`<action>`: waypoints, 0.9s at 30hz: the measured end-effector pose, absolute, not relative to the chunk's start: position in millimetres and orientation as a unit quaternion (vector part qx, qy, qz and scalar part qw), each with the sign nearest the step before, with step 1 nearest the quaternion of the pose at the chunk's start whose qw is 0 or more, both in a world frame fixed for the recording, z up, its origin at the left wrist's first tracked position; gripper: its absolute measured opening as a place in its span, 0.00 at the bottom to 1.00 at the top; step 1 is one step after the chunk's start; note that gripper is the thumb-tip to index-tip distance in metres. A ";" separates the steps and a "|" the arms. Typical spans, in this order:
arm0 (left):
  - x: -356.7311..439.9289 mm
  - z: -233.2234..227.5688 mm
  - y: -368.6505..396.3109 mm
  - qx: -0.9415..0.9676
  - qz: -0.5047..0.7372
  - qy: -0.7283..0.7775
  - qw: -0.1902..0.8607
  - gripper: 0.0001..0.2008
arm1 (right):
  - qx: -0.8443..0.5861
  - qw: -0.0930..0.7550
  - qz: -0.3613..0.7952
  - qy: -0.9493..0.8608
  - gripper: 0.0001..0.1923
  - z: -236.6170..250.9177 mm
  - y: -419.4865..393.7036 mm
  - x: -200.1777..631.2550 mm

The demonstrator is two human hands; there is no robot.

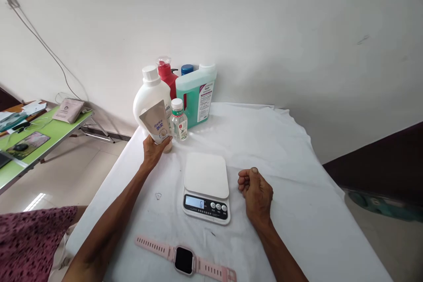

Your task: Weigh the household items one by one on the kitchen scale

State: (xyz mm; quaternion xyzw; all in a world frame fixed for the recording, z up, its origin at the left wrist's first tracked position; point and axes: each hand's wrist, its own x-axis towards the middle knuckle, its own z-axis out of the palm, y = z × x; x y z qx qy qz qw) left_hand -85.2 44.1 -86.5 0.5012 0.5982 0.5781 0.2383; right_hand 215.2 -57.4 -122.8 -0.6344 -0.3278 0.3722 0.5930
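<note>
Pink watch (184, 259) is lying nearest; left hand (152, 150) is squeezing a pouch (156, 122) that might bump the small bottle (179, 120) over, while right hand (255, 189) is resting curled, holding nothing.

Counted on the white cloth: five containers, one pouch, one scale, one watch

Two hands (153, 150) (256, 191) were in view. At 12 o'clock stood one white jug (148, 97), one red bottle (167, 75), one blue-capped bottle (187, 69), one green jug (194, 94) and one small clear bottle (178, 120). One pouch (156, 122) sat at 11, one scale (206, 187) at centre, one pink watch (184, 259) at 6.
</note>
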 end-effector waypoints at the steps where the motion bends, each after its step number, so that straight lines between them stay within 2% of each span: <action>1: -84.0 -88.2 45.9 0.500 0.582 0.596 0.238 0.21 | -0.634 0.593 0.371 -0.329 0.37 -122.8 -57.5 215.4; 11: -75.1 -97.0 57.1 0.495 0.598 0.587 0.228 0.27 | -0.629 0.592 0.374 -0.339 0.35 -124.3 -60.1 214.8; 17: -86.0 -83.1 31.4 0.549 0.545 0.606 0.184 0.32 | -0.628 0.554 0.376 -0.397 0.32 -102.6 -50.9 231.6; 21: -87.2 -92.3 14.6 0.559 0.551 0.601 0.151 0.38 | -0.609 0.525 0.299 -0.515 0.28 -64.2 10.7 238.4; 27: -76.8 -130.1 6.8 0.560 0.532 0.613 0.164 0.41 | -0.530 0.559 0.374 -0.517 0.43 -41.8 149.2 206.4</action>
